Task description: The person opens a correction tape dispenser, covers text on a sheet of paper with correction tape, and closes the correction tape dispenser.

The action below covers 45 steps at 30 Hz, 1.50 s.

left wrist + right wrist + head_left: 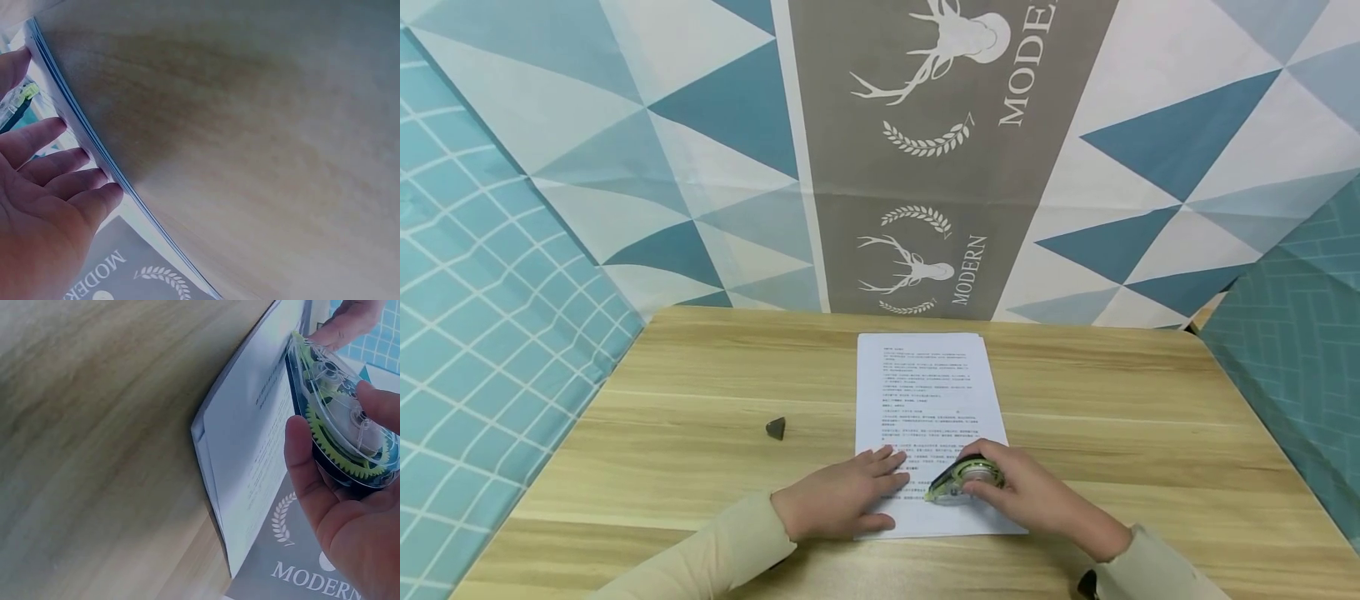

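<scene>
A stack of printed paper sheets (925, 383) lies on the wooden table. My left hand (846, 493) rests with spread, straight fingers on the lower left part of the top sheet. In the left wrist view, the fingertips (112, 192) reach over the stack's edge. My right hand (1033, 492) grips a correction tape dispenser (966, 478) with a clear case and a green gear wheel. Its tip meets the page near the lower lines of text. In the right wrist view, thumb and fingers hold the correction tape (350, 419) from both sides.
A small dark cap-like piece (777, 428) lies left of the paper on the table (700, 400). Behind the table hangs a patterned cloth (917, 167) with a deer print. A dark object (1087, 583) shows beside the right sleeve at the front edge.
</scene>
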### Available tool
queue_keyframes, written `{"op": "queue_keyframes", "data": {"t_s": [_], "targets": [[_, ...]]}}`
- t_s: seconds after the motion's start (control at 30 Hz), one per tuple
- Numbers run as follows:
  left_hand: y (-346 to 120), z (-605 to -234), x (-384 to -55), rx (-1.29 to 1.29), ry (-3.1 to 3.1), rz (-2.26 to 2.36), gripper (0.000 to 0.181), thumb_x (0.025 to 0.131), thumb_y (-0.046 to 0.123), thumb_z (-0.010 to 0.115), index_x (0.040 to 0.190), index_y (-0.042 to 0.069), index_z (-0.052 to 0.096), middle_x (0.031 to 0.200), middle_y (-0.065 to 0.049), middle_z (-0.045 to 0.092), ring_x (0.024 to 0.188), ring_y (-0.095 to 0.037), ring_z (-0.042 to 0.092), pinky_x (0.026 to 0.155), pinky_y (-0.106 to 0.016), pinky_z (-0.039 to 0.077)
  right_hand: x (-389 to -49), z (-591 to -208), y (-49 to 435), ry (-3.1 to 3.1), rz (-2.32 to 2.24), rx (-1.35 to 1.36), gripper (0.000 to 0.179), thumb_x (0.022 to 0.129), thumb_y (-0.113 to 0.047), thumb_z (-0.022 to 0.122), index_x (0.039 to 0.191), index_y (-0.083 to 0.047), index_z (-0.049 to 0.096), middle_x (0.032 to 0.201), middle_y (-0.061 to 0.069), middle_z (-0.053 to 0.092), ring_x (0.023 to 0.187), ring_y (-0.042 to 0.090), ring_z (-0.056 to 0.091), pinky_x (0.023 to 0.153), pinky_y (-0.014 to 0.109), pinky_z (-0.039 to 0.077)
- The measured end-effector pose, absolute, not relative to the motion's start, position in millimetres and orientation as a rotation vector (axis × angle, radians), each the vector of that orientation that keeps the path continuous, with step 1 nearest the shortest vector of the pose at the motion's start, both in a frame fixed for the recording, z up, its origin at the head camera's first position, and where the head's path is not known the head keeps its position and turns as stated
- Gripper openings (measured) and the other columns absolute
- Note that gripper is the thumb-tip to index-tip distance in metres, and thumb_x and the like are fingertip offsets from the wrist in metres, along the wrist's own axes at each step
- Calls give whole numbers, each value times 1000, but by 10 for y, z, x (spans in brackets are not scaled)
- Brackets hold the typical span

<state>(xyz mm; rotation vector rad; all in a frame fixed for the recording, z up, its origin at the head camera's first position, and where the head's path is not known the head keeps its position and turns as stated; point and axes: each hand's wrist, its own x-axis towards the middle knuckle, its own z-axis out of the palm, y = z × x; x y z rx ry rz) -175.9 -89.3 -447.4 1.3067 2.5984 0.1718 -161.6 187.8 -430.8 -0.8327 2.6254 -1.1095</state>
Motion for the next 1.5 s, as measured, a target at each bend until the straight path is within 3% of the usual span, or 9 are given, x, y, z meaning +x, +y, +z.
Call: {"op": "queue_keyframes", "data": {"t_s": [0.43, 1.23, 1.5], "targets": [[-900, -4509, -1777, 1326, 2603, 172, 56, 93, 44, 52, 139, 14, 45, 150, -7, 35, 140, -26, 31, 113, -38, 33, -1617, -4241, 1809, 2736, -853, -898, 27, 92, -31, 58, 112, -14, 52, 106, -6, 59, 97, 7, 57, 81, 29, 50], [-906, -4508, -1782, 1288, 2612, 198, 57, 92, 43, 53, 140, 14, 45, 151, -7, 34, 141, -26, 30, 113, -38, 32, -1637, -4210, 1967, 2765, -786, -885, 27, 90, -30, 60, 110, -13, 53, 99, -6, 59, 86, 1, 53, 71, 24, 49], [-901, -4518, -1783, 1285, 2602, 214, 56, 92, 43, 54, 139, 13, 46, 150, -7, 35, 140, -26, 31, 113, -39, 33, -1652, -4245, 1963, 2698, -908, -828, 24, 90, -27, 61, 112, -19, 53, 102, -9, 60, 87, 0, 54, 70, 20, 48]]}}
